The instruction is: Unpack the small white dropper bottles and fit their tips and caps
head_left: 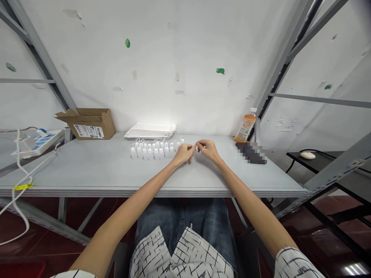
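Over the middle of the table, my left hand (184,153) is closed, thumb and fingers pressed together. Just right of it, my right hand (208,149) is closed in a pinch, its fingertips almost meeting those of the left. Anything between the fingers is too small or hidden to make out. Close by on the left stand rows of small white plastic bottles (150,151), several with thin curved white pieces rising from their tops. The nearest of these bottles are partly covered by my left hand.
Behind the bottles lies a stack of white sheets (150,130). An opened cardboard box (92,125) stands at the back left. To the right are an orange drink bottle (245,126) and a dark, blurred-out object (251,153). White cables (21,181) hang over the table's left side.
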{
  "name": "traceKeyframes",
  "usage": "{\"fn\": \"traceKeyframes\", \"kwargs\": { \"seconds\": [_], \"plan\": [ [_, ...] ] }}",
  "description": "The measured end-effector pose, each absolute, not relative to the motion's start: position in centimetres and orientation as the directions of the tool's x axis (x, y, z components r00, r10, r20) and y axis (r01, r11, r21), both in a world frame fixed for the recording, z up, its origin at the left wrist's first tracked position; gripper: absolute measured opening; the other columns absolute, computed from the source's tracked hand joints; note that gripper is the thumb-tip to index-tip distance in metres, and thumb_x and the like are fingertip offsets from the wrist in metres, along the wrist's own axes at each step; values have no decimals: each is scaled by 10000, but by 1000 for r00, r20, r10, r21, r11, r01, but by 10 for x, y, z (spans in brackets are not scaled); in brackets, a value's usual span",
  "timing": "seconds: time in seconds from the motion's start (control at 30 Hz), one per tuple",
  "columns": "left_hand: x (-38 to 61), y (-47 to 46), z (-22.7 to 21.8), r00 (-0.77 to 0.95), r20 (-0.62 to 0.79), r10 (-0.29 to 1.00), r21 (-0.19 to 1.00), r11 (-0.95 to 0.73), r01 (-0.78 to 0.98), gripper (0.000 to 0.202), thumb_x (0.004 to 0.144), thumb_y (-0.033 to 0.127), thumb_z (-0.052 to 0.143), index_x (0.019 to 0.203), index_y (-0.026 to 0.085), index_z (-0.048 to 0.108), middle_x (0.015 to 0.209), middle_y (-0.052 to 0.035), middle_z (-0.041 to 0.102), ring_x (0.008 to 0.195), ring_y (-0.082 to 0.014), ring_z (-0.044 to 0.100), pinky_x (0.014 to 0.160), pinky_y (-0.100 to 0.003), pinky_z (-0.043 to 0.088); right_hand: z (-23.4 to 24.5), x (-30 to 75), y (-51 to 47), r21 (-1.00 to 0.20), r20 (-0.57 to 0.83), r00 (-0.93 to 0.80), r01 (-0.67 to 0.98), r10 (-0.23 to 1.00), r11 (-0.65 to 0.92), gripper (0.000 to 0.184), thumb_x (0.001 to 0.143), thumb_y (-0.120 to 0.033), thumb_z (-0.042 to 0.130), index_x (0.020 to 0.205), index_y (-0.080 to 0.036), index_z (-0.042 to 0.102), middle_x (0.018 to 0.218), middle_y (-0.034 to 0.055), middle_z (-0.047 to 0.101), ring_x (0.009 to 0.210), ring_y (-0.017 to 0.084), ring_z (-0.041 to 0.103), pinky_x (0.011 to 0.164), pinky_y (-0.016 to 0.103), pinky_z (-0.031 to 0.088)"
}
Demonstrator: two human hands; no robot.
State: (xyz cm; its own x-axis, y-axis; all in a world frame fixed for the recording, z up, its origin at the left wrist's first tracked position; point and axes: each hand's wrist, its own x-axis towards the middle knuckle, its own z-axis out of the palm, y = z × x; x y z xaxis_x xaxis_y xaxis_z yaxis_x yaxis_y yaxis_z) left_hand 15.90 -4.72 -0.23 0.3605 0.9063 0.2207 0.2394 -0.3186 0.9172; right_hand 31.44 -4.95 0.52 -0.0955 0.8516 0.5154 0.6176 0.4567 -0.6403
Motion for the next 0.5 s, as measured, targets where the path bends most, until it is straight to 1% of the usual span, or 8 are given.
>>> {"fn": "traceKeyframes", "kwargs": {
  "seconds": [0.17,0.4,0.5],
  "plan": [
    [160,-48,-2,349,196,916,930,-286,229,329,936,355,504,694,143,570,512,40,514,327,-69,512,324,-178,305,3,314,-48,-571,546,-101,682,832,458,267,843,-229,464,669,-185,662,617,17,648,595,139,581,626,238,416],
    [160,-51,0,350,174,920,949,-252,190,324,945,358,495,700,154,553,521,47,508,328,-65,507,323,-189,301,-1,313,-48,-420,623,-109,789,775,449,256,845,-178,464,680,-191,659,716,51,676,640,154,565,645,252,393],
    [160,-52,0,363,169,916,948,-253,195,302,932,360,511,725,150,577,525,43,509,338,-73,509,333,-195,307,-1,314,-47,-429,640,-63,798,766,424,240,849,-173,468,714,-190,665,767,68,689,673,168,585,661,263,400]
  ]
}}
